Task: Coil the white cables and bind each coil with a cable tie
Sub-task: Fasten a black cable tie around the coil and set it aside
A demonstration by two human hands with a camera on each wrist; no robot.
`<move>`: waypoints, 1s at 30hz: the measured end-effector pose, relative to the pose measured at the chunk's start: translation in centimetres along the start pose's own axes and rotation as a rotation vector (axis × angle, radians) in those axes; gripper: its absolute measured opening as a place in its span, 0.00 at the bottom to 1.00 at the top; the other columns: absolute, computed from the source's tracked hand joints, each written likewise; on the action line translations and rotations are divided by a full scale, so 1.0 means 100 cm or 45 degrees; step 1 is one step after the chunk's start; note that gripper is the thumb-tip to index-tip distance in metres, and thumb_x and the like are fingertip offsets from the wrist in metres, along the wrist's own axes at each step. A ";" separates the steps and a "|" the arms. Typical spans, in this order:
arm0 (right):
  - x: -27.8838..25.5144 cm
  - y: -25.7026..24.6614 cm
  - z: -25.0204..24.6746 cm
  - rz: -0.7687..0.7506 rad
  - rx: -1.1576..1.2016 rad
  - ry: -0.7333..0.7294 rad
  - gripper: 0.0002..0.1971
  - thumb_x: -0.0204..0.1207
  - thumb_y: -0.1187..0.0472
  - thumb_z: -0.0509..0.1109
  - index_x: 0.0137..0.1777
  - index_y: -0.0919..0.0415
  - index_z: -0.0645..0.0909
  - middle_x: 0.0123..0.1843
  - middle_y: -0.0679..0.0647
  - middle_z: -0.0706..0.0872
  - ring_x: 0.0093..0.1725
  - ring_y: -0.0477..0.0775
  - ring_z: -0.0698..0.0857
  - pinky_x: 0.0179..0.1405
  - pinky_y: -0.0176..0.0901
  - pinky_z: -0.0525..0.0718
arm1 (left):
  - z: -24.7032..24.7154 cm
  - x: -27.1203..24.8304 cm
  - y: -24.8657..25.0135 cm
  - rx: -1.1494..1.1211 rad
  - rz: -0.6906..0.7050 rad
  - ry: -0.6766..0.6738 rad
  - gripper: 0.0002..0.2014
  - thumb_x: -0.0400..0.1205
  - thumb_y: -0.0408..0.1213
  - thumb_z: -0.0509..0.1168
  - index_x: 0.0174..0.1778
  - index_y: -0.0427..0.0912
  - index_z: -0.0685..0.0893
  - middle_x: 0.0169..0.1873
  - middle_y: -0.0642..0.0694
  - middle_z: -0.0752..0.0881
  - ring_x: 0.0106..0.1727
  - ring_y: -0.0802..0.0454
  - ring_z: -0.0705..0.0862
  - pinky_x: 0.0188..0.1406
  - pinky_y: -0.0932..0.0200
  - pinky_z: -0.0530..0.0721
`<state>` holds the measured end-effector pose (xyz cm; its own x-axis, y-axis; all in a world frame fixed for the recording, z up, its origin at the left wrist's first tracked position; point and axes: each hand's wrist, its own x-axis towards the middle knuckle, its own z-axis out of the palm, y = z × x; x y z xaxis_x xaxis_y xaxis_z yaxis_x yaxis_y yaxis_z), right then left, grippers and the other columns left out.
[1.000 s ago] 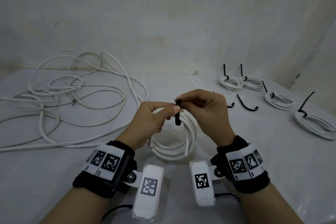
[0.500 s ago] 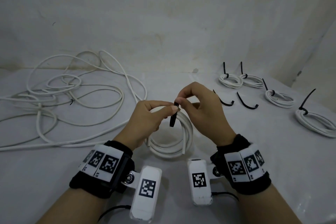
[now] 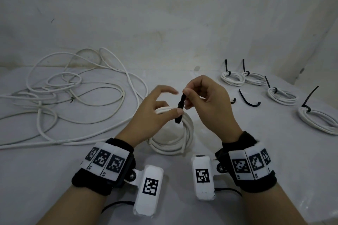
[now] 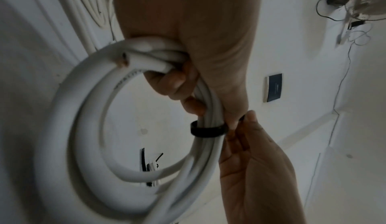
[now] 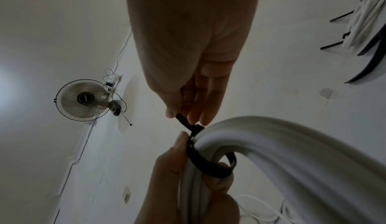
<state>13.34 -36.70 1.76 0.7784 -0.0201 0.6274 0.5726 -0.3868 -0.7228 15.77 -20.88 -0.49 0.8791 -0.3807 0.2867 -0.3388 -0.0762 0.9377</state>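
White cable coil (image 3: 172, 133) at tabletop (image 3: 237, 179) centre, left hand (image 3: 151, 115) fingers clasping its 12 o'clock strands, right hand (image 3: 206, 104) fingers pinching black cable tie (image 3: 180, 107) tail looped round coil

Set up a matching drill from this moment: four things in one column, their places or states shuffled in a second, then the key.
Things
1. coil
2. black tie
3. loose cables
4. spare tie

States
A. lying unused on the table, right of the hands
B. gripped in the left hand
C. sprawled uncoiled at far left
D. looped round the coil, its tail pinched by the right hand

Pairs: 1-B, 2-D, 3-C, 4-A
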 end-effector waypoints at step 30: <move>0.004 0.017 0.004 0.105 -0.093 0.270 0.14 0.74 0.67 0.73 0.31 0.54 0.74 0.30 0.54 0.82 0.32 0.62 0.82 0.33 0.48 0.82 | 0.005 0.000 0.002 -0.212 -0.195 -0.205 0.05 0.83 0.36 0.64 0.40 0.46 0.79 0.18 0.56 0.65 0.18 0.59 0.60 0.18 0.65 0.58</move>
<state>14.71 -36.95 0.63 0.7459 -0.2446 0.6196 0.4833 -0.4413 -0.7561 15.55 -21.40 -0.41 0.8467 -0.5191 0.1167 -0.1344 0.0035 0.9909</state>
